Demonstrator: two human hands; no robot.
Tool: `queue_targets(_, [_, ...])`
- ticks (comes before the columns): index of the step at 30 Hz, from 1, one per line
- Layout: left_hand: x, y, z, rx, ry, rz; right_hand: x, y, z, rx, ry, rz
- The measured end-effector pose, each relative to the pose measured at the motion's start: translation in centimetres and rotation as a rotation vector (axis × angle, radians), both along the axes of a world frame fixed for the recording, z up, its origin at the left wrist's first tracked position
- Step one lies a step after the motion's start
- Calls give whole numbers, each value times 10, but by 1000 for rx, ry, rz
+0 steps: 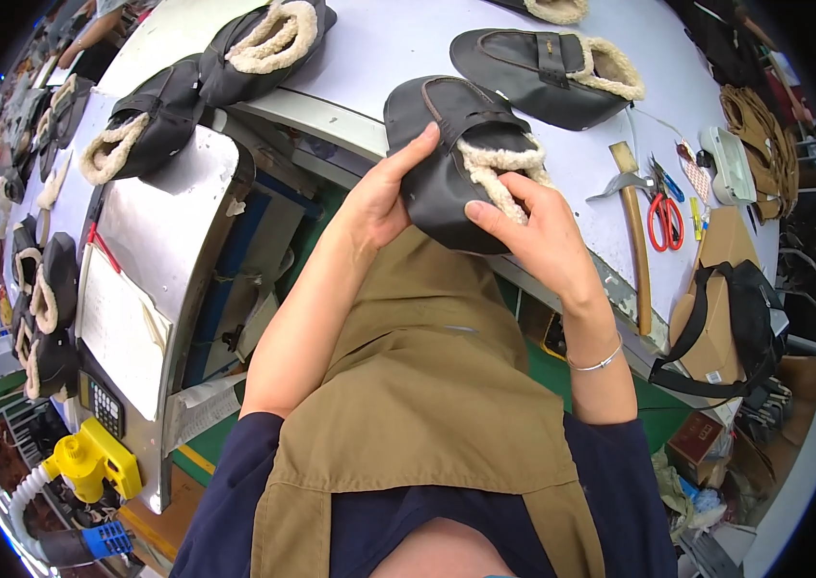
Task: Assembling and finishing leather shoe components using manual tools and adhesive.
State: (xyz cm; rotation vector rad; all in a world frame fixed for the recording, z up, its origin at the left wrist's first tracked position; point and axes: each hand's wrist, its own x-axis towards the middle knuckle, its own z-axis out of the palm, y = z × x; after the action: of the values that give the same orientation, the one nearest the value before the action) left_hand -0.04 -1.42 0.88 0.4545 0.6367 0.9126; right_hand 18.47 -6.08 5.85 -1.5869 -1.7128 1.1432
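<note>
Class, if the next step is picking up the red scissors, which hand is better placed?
Probably the right hand: both hands hold the black shoe, but the right is nearer the red scissors; the left hand is farther off.

No wording, brand or number can be made out with certainty. Print is borne by the paper sheet (206, 414) hung at the edge of the metal counter (177, 207), but it is too small to be read, as are the key markings on the calculator (103, 405) and the small pale label (713, 377) on the cardboard box (709, 323).
</note>
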Motion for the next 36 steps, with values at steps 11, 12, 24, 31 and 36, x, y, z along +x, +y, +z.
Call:
queue_targets(11, [8,9,-2,23,166,140,17,-1,0,-95,165,-5])
queue_targets(12, [9,9,-4,3,124,157,17,-2,0,-76,164,24])
queue_targets(24, [9,-5,26,117,278,80,21,0,-5,-97,341,87])
queue_targets(31, [12,-9,31,95,328,79,7,8,-21,-94,297,0])
queue_targets(36, [10,-6,22,28,175,66,3,5,-20,103,223,-14])
